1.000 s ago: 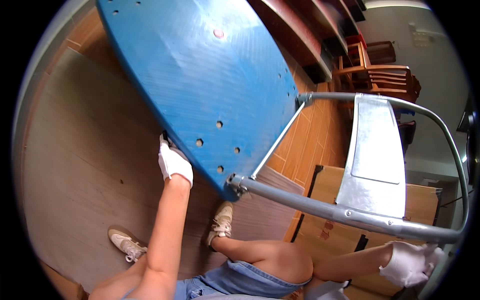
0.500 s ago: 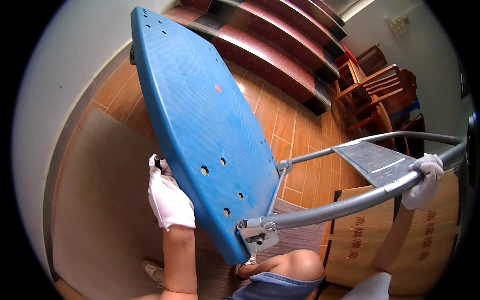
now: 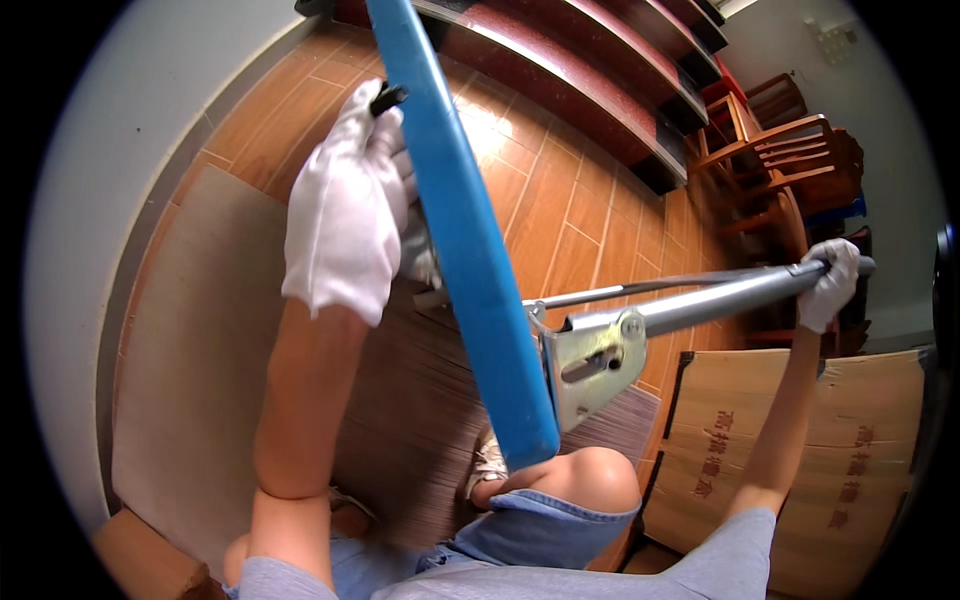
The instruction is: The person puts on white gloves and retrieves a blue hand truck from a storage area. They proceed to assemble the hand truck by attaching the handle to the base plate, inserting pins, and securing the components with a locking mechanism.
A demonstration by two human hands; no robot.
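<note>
A blue platform trolley (image 3: 470, 230) stands tilted up on its side in front of me, its long edge toward me. Its grey tubular handle (image 3: 725, 298) runs off to the right from a metal hinge bracket (image 3: 600, 370). My right hand (image 3: 832, 285), in a white glove, is closed around the handle near its far end. My left hand (image 3: 350, 210), also gloved in white, is closed on a short black rod (image 3: 388, 98) that pokes out past the thumb. Its fingers lie against the trolley's underside, where part of them is hidden.
Dark red and black steps (image 3: 590, 90) rise at the back. Wooden chairs (image 3: 770, 160) are stacked at the right wall. Large cardboard boxes (image 3: 760, 400) lie at lower right, and a grey mat (image 3: 200, 350) covers the floor at left. My bent knee (image 3: 590, 480) is close to the trolley's lower corner.
The trolley has turned from showing its top face to nearly edge-on. My left hand has moved up along it with the black rod. My right hand has shifted slightly up with the handle.
</note>
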